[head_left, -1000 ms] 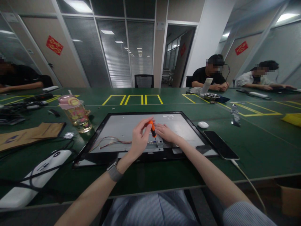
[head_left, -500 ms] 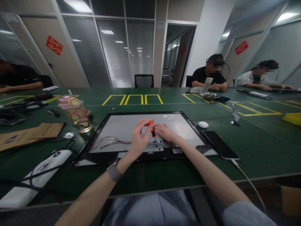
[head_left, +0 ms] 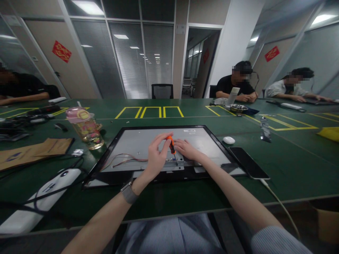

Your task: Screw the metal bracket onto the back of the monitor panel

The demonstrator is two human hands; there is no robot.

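Note:
An orange and black screwdriver [head_left: 172,145] stands slightly tilted, its tip down at a metal bracket [head_left: 179,163] with small connectors. The fingers of my left hand [head_left: 158,151] are closed round the top of its handle. Flat on the grey metal back of a display panel [head_left: 148,135] lies my right hand [head_left: 188,149], fingers stretched out just right of the screwdriver. Whether those fingertips touch the tool, I cannot tell. Thin wires [head_left: 124,158] run across the panel to the bracket, partly behind my left hand.
A pink-lidded bottle [head_left: 86,128] stands left of the panel, near a paper bag [head_left: 39,150] and a white power strip [head_left: 42,197] with black cables. To the right lie a white case [head_left: 229,140] and a phone [head_left: 249,163] on a cable. Other people sit across the table.
The screwdriver handle has tipped slightly to the left, with my left hand shifting a little along with it. My right hand keeps its place.

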